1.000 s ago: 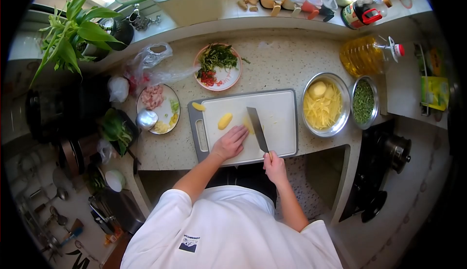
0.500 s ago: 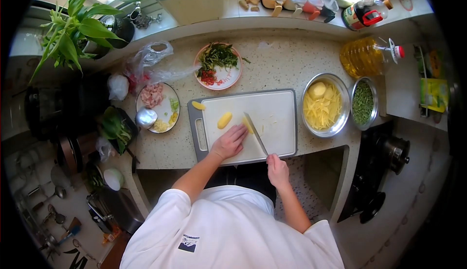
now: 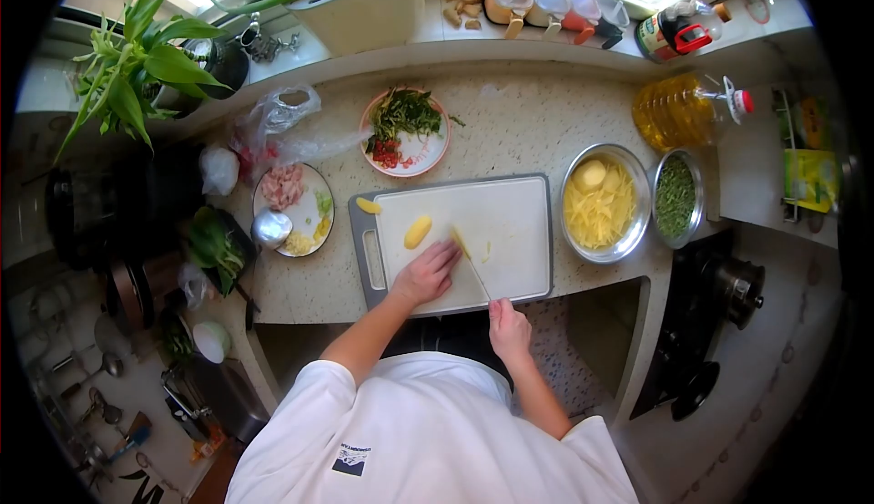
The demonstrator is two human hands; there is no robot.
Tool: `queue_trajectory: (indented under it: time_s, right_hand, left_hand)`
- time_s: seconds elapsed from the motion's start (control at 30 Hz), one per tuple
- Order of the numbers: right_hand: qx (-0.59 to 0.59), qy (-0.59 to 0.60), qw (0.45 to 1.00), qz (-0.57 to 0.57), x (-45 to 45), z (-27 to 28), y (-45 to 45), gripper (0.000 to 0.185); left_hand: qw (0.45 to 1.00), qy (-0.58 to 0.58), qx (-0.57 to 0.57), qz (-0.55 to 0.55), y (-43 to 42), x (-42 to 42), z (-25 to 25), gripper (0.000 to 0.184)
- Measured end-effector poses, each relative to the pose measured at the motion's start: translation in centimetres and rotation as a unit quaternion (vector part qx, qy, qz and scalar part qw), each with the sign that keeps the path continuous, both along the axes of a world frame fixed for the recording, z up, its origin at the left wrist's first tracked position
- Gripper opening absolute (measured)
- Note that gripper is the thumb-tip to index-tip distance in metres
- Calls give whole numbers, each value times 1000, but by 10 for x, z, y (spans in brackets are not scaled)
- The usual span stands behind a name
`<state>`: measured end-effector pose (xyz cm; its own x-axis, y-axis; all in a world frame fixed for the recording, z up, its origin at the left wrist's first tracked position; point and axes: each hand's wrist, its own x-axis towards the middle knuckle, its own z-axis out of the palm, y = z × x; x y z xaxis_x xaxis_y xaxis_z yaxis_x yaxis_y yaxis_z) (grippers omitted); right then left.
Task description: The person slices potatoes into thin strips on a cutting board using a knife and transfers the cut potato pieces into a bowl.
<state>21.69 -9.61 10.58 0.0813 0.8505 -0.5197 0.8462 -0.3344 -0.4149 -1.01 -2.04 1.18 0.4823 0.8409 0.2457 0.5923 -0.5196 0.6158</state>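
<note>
My left hand (image 3: 426, 273) lies on the cutting board (image 3: 519, 222), its fingers together and pressed on a peeled potato piece (image 3: 460, 239), mostly hidden under the fingertips. With my right hand (image 3: 510, 329) I grip a kitchen knife (image 3: 479, 278) by its handle, which my fingers cover. The blade is seen almost edge-on, right beside the potato piece and my left fingertips. Left of it on the board lies another peeled potato piece (image 3: 418, 232), and a smaller yellow slice (image 3: 368, 205) sits at the board's upper left corner. Thin shreds (image 3: 487, 249) are scattered right of the blade.
Right of the board stand a metal bowl (image 3: 569, 222) of potato shreds, a bowl of chopped greens (image 3: 675, 196) and an oil bottle (image 3: 674, 112). Behind is a plate (image 3: 428, 153) of greens and red chillies; at left, a plate (image 3: 314, 181) with meat and a spoon (image 3: 271, 228).
The knife blade has turned from showing its flat side to nearly edge-on, and my right hand has shifted slightly left and down. My left hand stays on the potato piece.
</note>
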Motion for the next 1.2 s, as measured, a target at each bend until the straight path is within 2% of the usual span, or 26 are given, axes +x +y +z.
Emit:
queue_trajectory:
  time_s: [0.3,0.5,0.6,0.7,0.93,1.03,1.2]
  right_hand:
    - [11,-55,998,12,-11,-6,-4,42]
    - [-1,-45,999,4,-13,-9,4,42]
    - [17,53,995,-84,3,-34,-6,44]
    - [13,128,985,-116,17,-46,-15,44]
    - [18,68,997,-31,19,-18,-16,41]
    - [49,62,997,-18,14,-11,-14,47]
    - [33,61,997,-21,13,-9,-12,48]
  left_hand:
    - [1000,-2,-2,-5,0,-1,-1,55]
    - [1000,-6,-7,-11,0,-2,-1,56]
    - [1000,-1,-6,-13,0,-2,1,59]
    - [1000,-9,-7,-7,-2,-3,0,62]
    - [1000,-14,6,0,-2,-2,-1,61]
    - [1000,-19,6,0,-3,-1,-2,61]
    - [1000,-20,5,0,-2,-2,-2,61]
